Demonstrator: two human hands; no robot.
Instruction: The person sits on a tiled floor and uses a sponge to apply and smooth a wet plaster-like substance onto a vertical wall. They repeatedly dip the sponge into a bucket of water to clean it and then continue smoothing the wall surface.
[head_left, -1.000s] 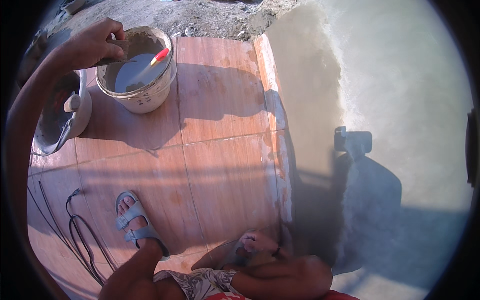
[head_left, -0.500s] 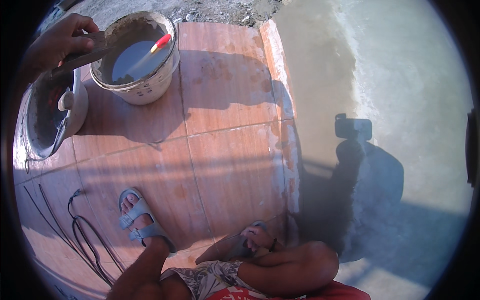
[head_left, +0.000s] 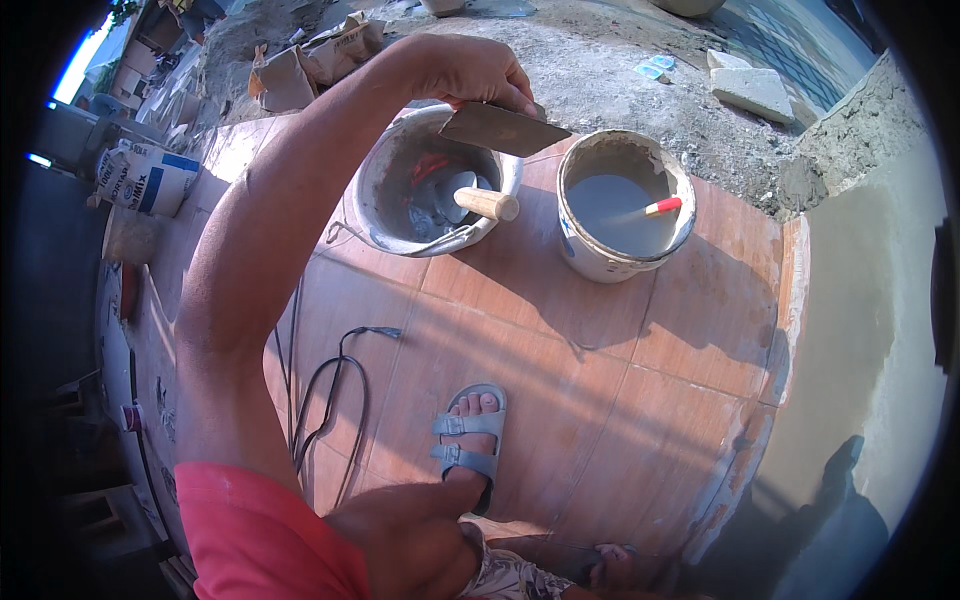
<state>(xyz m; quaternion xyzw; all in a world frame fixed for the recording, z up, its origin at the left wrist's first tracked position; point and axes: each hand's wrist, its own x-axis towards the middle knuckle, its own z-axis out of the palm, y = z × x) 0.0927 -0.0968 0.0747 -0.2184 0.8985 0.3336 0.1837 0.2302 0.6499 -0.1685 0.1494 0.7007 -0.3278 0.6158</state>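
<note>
My left hand (head_left: 480, 75) is closed around a flat rectangular trowel (head_left: 505, 130), its grey blade held above the rim of a mortar bucket (head_left: 385, 215). Inside that bucket, a tool with a wooden handle (head_left: 488, 204) leans on wet grey mix. To its right stands a white pail (head_left: 603, 265) of grey water, a red-and-yellow brush handle (head_left: 663, 206) sticking up from it. Low in the picture, my right hand (head_left: 612, 565) shows partly, in shadow by my other foot; its fingers are too dim to read.
Reddish floor tiles (head_left: 500, 340) meet a smooth grey plastered wall (head_left: 840, 300) at the right. A black cable (head_left: 335, 370) lies left of my sandaled foot (head_left: 470, 430). Beyond are torn paper bags (head_left: 315, 65), a concrete block (head_left: 752, 92) and a white-and-blue bucket (head_left: 150, 175).
The view has swung left, so buckets, foot and wall appear farther right. My left hand with the trowel has gone from beside the water pail to over the mortar bucket.
</note>
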